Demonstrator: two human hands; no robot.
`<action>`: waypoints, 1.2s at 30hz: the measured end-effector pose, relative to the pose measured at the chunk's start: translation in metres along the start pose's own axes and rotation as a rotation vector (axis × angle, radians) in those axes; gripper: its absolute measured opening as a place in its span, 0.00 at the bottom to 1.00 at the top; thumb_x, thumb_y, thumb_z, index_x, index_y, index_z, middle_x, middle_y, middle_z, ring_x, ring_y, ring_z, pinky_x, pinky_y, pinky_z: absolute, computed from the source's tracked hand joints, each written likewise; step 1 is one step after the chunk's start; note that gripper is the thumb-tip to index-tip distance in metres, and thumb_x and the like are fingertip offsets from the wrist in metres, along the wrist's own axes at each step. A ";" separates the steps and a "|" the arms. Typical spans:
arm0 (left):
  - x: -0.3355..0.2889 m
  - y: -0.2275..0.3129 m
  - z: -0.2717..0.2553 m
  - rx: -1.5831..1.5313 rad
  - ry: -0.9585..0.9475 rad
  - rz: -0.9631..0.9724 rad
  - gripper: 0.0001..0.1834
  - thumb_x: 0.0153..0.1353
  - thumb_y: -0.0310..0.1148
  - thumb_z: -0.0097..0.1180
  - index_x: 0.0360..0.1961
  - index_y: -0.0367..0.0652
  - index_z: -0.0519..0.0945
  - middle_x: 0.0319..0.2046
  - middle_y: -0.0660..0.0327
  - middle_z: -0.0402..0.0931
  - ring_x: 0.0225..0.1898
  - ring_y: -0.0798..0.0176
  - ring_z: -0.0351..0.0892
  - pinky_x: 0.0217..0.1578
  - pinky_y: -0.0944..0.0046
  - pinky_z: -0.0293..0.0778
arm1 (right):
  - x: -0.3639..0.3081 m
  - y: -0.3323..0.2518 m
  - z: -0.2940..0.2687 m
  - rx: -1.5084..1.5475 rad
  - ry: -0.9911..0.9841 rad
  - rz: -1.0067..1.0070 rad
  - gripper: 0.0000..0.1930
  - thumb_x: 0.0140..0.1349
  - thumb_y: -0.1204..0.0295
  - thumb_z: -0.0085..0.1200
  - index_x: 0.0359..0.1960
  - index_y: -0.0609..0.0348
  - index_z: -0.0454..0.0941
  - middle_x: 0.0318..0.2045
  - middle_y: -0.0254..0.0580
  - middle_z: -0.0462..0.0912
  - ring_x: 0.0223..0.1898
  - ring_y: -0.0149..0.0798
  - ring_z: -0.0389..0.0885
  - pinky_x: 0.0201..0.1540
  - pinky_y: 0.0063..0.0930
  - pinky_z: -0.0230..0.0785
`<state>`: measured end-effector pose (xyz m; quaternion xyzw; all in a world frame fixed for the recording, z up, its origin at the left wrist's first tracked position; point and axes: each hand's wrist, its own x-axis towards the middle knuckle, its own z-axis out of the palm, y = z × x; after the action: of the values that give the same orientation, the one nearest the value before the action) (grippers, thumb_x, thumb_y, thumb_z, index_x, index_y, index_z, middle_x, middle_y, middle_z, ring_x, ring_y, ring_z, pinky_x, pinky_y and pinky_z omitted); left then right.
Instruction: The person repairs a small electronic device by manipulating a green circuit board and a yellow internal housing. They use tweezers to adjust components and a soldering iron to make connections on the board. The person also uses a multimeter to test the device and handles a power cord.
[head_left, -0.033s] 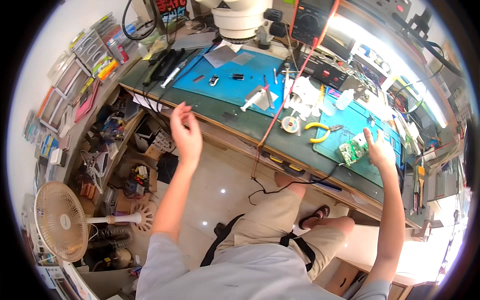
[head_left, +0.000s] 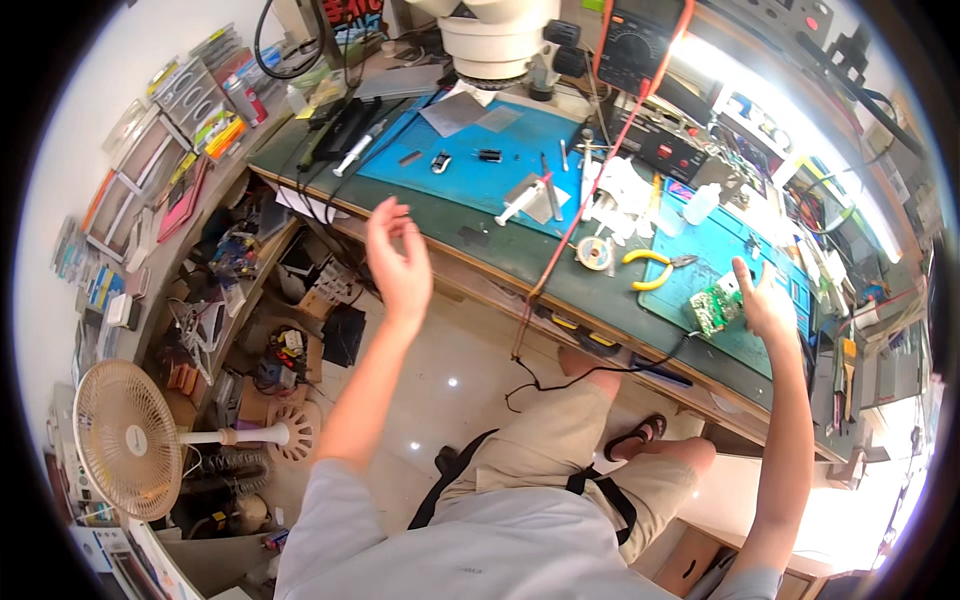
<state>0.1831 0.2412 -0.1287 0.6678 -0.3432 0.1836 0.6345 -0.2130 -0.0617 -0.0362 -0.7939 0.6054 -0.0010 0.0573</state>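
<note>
My left hand [head_left: 402, 270] is raised just off the bench's front edge, fingers loosely bent and apart, holding nothing. At the right, my right hand [head_left: 770, 308] is open, thumb and fingers stretched out. Beside its thumb is a green circuit board [head_left: 716, 306] with a black cable running off toward the front edge. Whether the hand touches the board is unclear. Left of the board lie yellow-handled pliers [head_left: 655, 268] and a small spool of wire [head_left: 595, 254]. A syringe [head_left: 522, 202] and tweezers [head_left: 551, 190] rest on the blue mat [head_left: 470, 135] further left.
A microscope [head_left: 484, 45] stands at the back, with a multimeter [head_left: 640, 45] to its right. A red cable [head_left: 580, 228] crosses the bench and hangs over its edge. A clear bottle [head_left: 702, 203] stands on the right mat [head_left: 665, 235]. A fan [head_left: 130, 440] is at lower left.
My left hand has moved a little to the right. My right hand and the circuit board keep their places on the bench; the whole view has shifted slightly.
</note>
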 end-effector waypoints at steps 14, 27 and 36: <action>-0.188 -0.124 -0.056 0.219 -0.212 -0.513 0.33 0.62 0.18 0.53 0.70 0.34 0.62 0.57 0.48 0.71 0.53 0.50 0.75 0.58 0.51 0.70 | -0.004 -0.030 -0.032 -0.037 -0.262 -0.232 0.54 0.50 0.65 0.64 0.77 0.68 0.47 0.71 0.71 0.62 0.74 0.59 0.61 0.76 0.37 0.53; -0.010 -0.205 -0.086 0.372 -0.022 -0.166 0.28 0.66 0.31 0.62 0.64 0.35 0.70 0.55 0.46 0.74 0.55 0.45 0.75 0.56 0.51 0.73 | -0.028 0.001 -0.027 0.172 -0.013 -0.557 0.51 0.57 0.69 0.64 0.81 0.43 0.46 0.73 0.57 0.61 0.69 0.57 0.67 0.71 0.48 0.62; -0.023 -0.245 -0.108 0.460 -0.345 -0.301 0.10 0.68 0.31 0.59 0.43 0.34 0.76 0.44 0.43 0.79 0.48 0.36 0.78 0.49 0.46 0.75 | -0.124 0.022 -0.040 0.456 0.136 -0.329 0.40 0.69 0.64 0.58 0.80 0.41 0.53 0.66 0.50 0.73 0.66 0.49 0.73 0.67 0.48 0.66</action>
<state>0.3568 0.3414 -0.3071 0.8582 -0.2927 0.0445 0.4193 -0.2697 0.0481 0.0103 -0.8462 0.4551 -0.1994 0.1926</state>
